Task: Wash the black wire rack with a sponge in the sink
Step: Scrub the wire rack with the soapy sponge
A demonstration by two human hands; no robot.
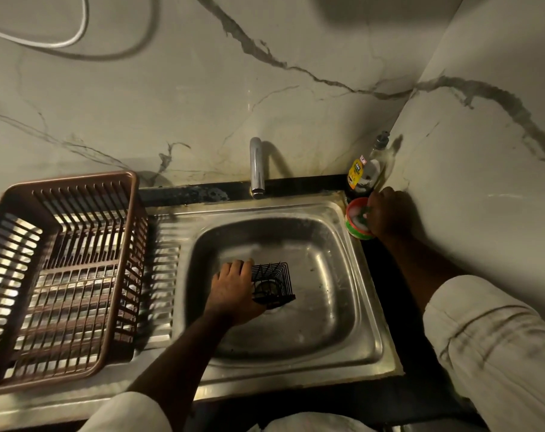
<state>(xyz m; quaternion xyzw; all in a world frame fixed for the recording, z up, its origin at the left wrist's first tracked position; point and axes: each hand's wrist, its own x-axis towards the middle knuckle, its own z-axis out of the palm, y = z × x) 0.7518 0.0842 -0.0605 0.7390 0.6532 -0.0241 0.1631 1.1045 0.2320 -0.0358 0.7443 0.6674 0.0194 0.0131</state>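
The left hand (233, 285) was curled around the black wire rack (272, 283), steadied mid-sink (333, 325) for scrubbing, while the right hand (388, 213) was dipped into a soap tub (357, 227) at two o'clock, presumably for lather, its grip unseen.

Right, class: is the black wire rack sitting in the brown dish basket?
No, the left hand holds the black wire rack inside the steel sink, beside the brown dish basket.
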